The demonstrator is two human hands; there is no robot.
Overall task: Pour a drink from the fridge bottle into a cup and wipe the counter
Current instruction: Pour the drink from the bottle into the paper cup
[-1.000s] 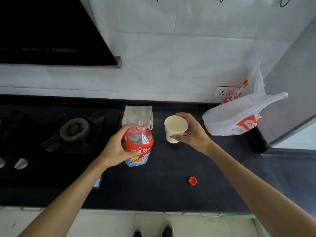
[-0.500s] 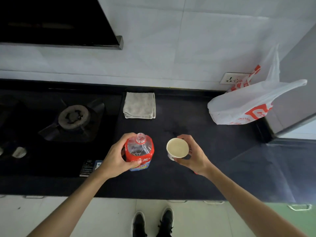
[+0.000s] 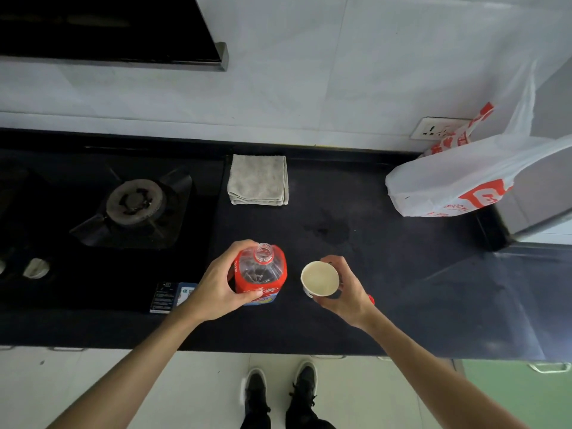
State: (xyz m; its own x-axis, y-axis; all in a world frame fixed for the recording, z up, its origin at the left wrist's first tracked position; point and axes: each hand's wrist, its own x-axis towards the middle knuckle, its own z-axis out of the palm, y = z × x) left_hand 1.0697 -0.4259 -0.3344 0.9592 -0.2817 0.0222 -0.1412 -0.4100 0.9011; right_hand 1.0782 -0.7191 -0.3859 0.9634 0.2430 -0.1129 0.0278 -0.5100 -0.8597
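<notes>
Your left hand (image 3: pixel 216 286) wraps the uncapped bottle (image 3: pixel 260 274), upright, mouth up; your right hand (image 3: pixel 340 292) grips the cup (image 3: pixel 319 278) just beside it, to the bottle's right, rim up. Both sit over the worktop (image 3: pixel 402 274) near its front edge. Beyond lie a wet patch (image 3: pixel 328 232) and folded cloth (image 3: pixel 258 179).

A black counter (image 3: pixel 402 274) ran below a pale tiled wall (image 3: pixel 309 72). At the counter's left end sat a gas hob (image 3: pixel 134 202), with a dark hood (image 3: pixel 102 26) above it. A socket (image 3: pixel 436 129) was on the wall over the counter's right end. Light floor tiles (image 3: pixel 192 391) lay before the counter, and the light was dim.
</notes>
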